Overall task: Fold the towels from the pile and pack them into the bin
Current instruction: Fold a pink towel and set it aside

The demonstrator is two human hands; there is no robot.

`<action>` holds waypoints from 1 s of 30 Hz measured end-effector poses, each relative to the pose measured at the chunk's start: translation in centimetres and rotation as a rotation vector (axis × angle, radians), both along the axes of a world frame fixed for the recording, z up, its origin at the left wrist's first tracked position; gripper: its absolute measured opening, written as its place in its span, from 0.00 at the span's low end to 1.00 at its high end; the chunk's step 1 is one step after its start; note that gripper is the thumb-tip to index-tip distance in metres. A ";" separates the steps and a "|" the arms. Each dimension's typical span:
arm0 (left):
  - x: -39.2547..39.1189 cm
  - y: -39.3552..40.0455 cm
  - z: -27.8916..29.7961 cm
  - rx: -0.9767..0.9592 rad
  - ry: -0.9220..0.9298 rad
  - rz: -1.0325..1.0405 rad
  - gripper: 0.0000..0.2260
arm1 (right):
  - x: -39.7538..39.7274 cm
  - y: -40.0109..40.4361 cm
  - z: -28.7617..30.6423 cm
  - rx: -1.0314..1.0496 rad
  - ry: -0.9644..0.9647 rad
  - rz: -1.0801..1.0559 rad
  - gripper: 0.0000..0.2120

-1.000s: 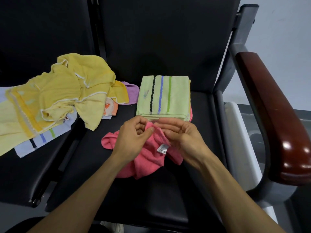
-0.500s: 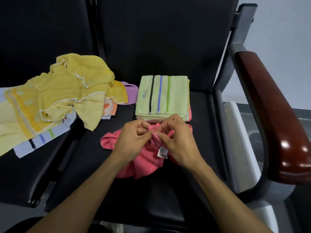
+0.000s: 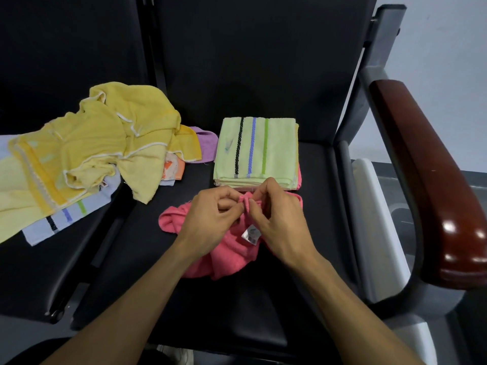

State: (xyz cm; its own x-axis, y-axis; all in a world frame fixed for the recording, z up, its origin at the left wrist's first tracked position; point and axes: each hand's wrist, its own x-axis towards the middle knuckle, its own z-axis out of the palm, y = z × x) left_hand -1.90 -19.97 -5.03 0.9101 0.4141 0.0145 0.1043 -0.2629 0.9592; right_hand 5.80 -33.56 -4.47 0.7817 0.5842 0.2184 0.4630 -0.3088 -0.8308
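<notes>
I have the pink towel point(image 3: 226, 255) bunched on the black chair seat point(image 3: 311, 259) in front of me, and both my left hand point(image 3: 210, 219) and my right hand point(image 3: 276, 219) pinch its top edge between thumb and fingertips, close together, just below the folded green striped towel point(image 3: 257, 151). I judge I am hunting for the corners to open it flat before folding; next my hands should slide apart along the hem, while the unfolded pile point(image 3: 100, 151) waits to my left and the white bin point(image 3: 374, 219) stands beside the seat on my right

Pile point(image 3: 105, 154) left of folded stack point(image 3: 257, 151)
</notes>
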 end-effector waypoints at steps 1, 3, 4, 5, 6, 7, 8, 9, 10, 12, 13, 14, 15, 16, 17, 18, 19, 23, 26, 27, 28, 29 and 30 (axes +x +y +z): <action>0.0 0.0 0.0 -0.003 -0.005 -0.003 0.05 | 0.0 0.0 0.0 -0.010 -0.006 -0.002 0.09; -0.1 0.0 0.2 -0.029 -0.029 -0.018 0.06 | -0.1 0.0 -0.1 -0.030 -0.023 -0.011 0.09; -0.1 -0.1 0.4 -0.052 -0.044 -0.033 0.07 | -0.2 0.0 -0.1 -0.037 -0.036 -0.021 0.09; -0.1 -0.2 0.6 -0.067 -0.054 -0.050 0.08 | -0.3 -0.1 0.0 -0.045 -0.048 -0.030 0.08; -0.1 -0.2 0.7 -0.076 -0.055 -0.063 0.09 | -0.3 -0.1 0.0 -0.056 -0.061 -0.035 0.08; -0.1 -0.2 0.7 -0.085 -0.051 -0.063 0.10 | -0.4 -0.2 0.1 -0.070 -0.074 -0.033 0.08; -0.1 -0.1 0.7 -0.098 -0.044 -0.058 0.10 | -0.4 -0.2 0.1 -0.086 -0.089 -0.026 0.07; 0.0 0.1 0.6 -0.100 -0.035 -0.053 0.09 | -0.4 -0.3 0.1 -0.098 -0.104 -0.019 0.06; 0.1 0.2 0.6 -0.099 -0.022 -0.053 0.07 | -0.3 -0.3 0.1 -0.106 -0.116 -0.015 0.06; 0.0 0.6 0.3 -0.051 -0.002 -0.063 0.04 | 0.0 -0.4 0.2 -0.116 -0.137 -0.013 0.06; -0.1 0.7 0.2 -0.015 -0.001 -0.068 0.03 | 0.2 -0.5 0.3 -0.129 -0.147 -0.008 0.06; -0.1 0.9 0.1 0.007 -0.006 -0.074 0.03 | 0.4 -0.7 0.4 -0.149 -0.155 0.003 0.06; -0.2 0.9 0.1 0.026 -0.013 -0.075 0.02 | 0.6 -0.9 0.6 -0.179 -0.165 0.019 0.06; -0.4 0.9 0.2 0.023 -0.026 -0.072 0.03 | 0.7 -1.0 0.7 -0.212 -0.180 0.036 0.07; -0.5 0.8 0.4 0.015 -0.039 -0.062 0.06 | 0.8 -1.1 0.8 -0.237 -0.195 0.044 0.09; -0.6 0.9 0.4 0.004 -0.052 -0.053 0.09 | 0.8 -1.1 0.7 -0.247 -0.203 0.041 0.13; -0.7 0.9 0.5 0.001 -0.059 -0.044 0.09 | 0.7 -1.0 0.7 -0.243 -0.206 0.034 0.15; -0.8 1.1 0.5 0.058 -0.047 -0.007 0.03 | 0.4 -0.7 0.2 -0.166 -0.202 0.031 0.12; -0.9 1.1 0.6 0.038 -0.048 0.001 0.03 | 0.2 -0.5 -0.1 -0.134 -0.188 0.056 0.07; -1.0 1.1 0.7 0.016 -0.061 0.001 0.04 | 0.0 -0.4 -0.2 -0.134 -0.185 0.066 0.06; -1.0 1.1 0.7 -0.001 -0.079 -0.005 0.06 | 0.0 -0.3 -0.3 -0.134 -0.181 0.074 0.07; -1.1 1.1 0.7 -0.005 -0.095 -0.013 0.08 | -0.1 -0.1 -0.4 -0.132 -0.180 0.076 0.08; -1.1 1.1 0.7 -0.006 -0.103 -0.019 0.09 | -0.2 -0.1 -0.4 -0.125 -0.184 0.072 0.11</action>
State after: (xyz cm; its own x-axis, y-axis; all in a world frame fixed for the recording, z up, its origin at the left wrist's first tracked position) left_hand -3.02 -18.88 -4.37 0.9115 0.3975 0.1058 0.0004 -0.2581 0.9661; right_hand 5.63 -33.63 -4.89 0.6908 0.6684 0.2757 0.6275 -0.3649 -0.6878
